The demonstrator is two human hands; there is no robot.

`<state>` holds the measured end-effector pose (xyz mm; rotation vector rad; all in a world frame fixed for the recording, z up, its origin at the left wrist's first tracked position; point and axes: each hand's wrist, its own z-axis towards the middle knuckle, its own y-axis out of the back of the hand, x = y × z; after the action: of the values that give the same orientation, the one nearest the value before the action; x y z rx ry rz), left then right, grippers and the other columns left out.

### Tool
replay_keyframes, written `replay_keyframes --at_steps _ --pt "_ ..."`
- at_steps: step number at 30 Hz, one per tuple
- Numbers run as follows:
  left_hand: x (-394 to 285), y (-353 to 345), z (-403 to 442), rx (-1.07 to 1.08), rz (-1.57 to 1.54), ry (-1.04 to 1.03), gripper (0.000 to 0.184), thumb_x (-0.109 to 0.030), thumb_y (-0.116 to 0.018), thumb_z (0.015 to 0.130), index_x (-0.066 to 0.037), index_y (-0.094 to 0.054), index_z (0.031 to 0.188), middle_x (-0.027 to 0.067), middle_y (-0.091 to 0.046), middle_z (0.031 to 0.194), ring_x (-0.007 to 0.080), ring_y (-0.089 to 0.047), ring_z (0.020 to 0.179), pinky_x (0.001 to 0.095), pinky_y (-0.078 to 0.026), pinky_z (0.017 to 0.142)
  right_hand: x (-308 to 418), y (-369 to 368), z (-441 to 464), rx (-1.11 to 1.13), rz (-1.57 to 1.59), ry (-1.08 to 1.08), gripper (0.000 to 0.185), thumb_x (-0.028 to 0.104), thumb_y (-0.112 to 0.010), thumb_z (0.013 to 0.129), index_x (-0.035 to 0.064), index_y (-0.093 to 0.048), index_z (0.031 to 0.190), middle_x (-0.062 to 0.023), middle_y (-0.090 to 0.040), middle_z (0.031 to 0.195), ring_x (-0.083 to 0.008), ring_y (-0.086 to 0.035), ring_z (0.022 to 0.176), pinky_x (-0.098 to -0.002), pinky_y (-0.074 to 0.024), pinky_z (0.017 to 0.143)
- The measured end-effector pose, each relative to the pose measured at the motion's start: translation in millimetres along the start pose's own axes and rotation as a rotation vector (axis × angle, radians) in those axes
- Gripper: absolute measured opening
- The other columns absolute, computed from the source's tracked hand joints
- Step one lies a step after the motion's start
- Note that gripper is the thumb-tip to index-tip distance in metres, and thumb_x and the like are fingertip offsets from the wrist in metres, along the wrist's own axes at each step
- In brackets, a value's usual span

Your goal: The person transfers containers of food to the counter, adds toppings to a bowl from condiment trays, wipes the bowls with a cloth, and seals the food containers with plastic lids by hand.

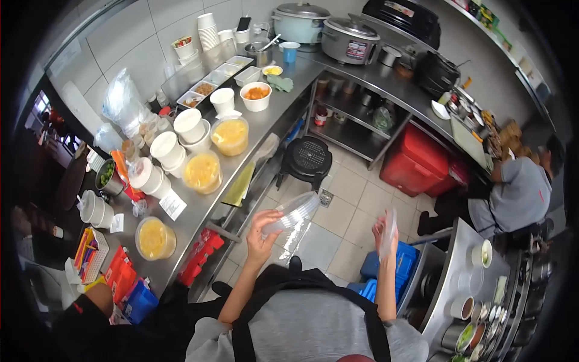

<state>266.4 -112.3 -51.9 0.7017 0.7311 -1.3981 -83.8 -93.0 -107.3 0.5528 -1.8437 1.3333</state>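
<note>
My left hand (263, 234) is closed on a clear plastic piece (297, 211) with ridges along it, which looks like a stack of lids. My right hand (380, 233) grips a thin clear plastic lid (391, 232), seen almost edge-on. Both hands are in front of my body, above the tiled floor and apart from each other. On the steel counter to the left stand round tubs of yellow food, one near the front (155, 238), one in the middle (202, 172) and one farther back (230, 136).
White lidded cups (164, 149) and a bowl of orange food (256, 96) share the counter. A black stool (306, 160) stands ahead, near a red bin (416, 158). Blue crates (405, 265) sit at my right. A co-worker (512, 196) is at the far-right counter.
</note>
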Motion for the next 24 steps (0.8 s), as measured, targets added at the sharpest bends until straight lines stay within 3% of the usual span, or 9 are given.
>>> replay_keyframes --at_steps 2,5,7,9,13,16,18,20,24 --pt "16 -6 19 -0.045 -0.027 0.076 0.027 0.004 -0.057 0.074 -0.002 -0.045 0.097 0.0156 -0.055 0.102 0.0242 -0.052 0.098 0.0338 -0.04 0.085 -16 -48 63 0.107 0.067 -0.064 0.042 0.018 -0.052 0.085 0.0085 -0.039 0.123 -0.0045 -0.056 0.092 -0.0128 -0.056 0.07 -0.0272 -0.0481 0.068" --pt "52 -19 48 -0.196 -0.167 0.379 0.016 -0.005 -0.048 0.085 -0.003 -0.043 0.1 0.0112 -0.054 0.096 0.0164 -0.052 0.09 0.0286 -0.04 0.081 -35 -132 134 0.363 0.106 -0.105 0.04 0.019 -0.052 0.085 0.0062 -0.04 0.122 -0.0045 -0.056 0.089 -0.0122 -0.056 0.067 -0.0276 -0.0479 0.066" --pt "80 -28 81 -0.233 -0.333 0.589 0.015 -0.014 -0.042 0.09 -0.003 -0.042 0.101 0.0071 -0.051 0.091 0.0115 -0.051 0.083 0.025 -0.04 0.077 -50 -171 172 0.402 0.145 -0.187 0.039 0.019 -0.052 0.085 0.0048 -0.042 0.12 -0.0046 -0.057 0.088 -0.0119 -0.056 0.067 -0.028 -0.0479 0.065" --pt "140 -41 103 -0.273 -0.485 0.67 0.016 -0.015 -0.043 0.09 -0.004 -0.042 0.101 0.0085 -0.052 0.094 0.0133 -0.052 0.086 0.0267 -0.041 0.079 -65 -185 204 0.418 0.207 -0.27 0.038 0.018 -0.054 0.084 0.0022 -0.044 0.118 -0.0054 -0.058 0.086 -0.0122 -0.056 0.071 -0.028 -0.0472 0.069" --pt "179 -60 191 -0.229 -0.918 0.892 0.019 -0.018 -0.044 0.09 -0.004 -0.042 0.102 0.0117 -0.053 0.101 0.018 -0.053 0.095 0.0319 -0.043 0.083 -75 -180 245 0.311 0.188 -0.107 0.039 0.018 -0.051 0.084 0.0011 -0.042 0.119 -0.0063 -0.058 0.088 -0.013 -0.056 0.08 -0.0277 -0.0434 0.08" --pt "268 -82 252 -0.199 -1.022 0.85 0.024 -0.019 -0.044 0.089 -0.004 -0.042 0.107 0.0138 -0.049 0.112 0.0247 -0.05 0.104 0.0424 -0.042 0.087 -68 -162 273 0.172 0.193 -0.097 0.04 0.019 -0.053 0.084 0.005 -0.041 0.121 -0.0004 -0.055 0.085 -0.0101 -0.052 0.079 -0.0294 -0.0403 0.084" --pt "318 -103 303 -0.364 -1.11 1.031 0.028 -0.02 -0.044 0.089 -0.003 -0.039 0.111 0.0157 -0.049 0.112 0.0263 -0.049 0.104 0.0443 -0.041 0.087 -57 -155 284 0.098 0.15 -0.06 0.041 0.021 -0.052 0.085 0.0063 -0.04 0.121 0.0002 -0.055 0.085 -0.0098 -0.052 0.079 -0.0303 -0.0396 0.086" --pt "367 -125 359 -0.388 -1.009 0.922 0.03 -0.02 -0.044 0.089 -0.003 -0.037 0.113 0.0158 -0.049 0.111 0.027 -0.049 0.102 0.0457 -0.039 0.087 -55 -154 301 0.049 0.119 -0.029 0.042 0.023 -0.052 0.085 0.007 -0.039 0.122 0.0006 -0.055 0.085 -0.0095 -0.052 0.078 -0.0306 -0.0394 0.086" --pt "457 -161 443 -0.61 -0.925 0.977 0.036 -0.019 -0.046 0.088 -0.005 -0.03 0.116 0.0132 -0.049 0.104 0.0228 -0.052 0.09 0.0403 -0.043 0.077 -54 -142 345 -0.001 0.084 -0.048 0.045 0.023 -0.053 0.084 0.0073 -0.038 0.123 0.0015 -0.053 0.084 -0.0088 -0.051 0.076 -0.0297 -0.0405 0.084"
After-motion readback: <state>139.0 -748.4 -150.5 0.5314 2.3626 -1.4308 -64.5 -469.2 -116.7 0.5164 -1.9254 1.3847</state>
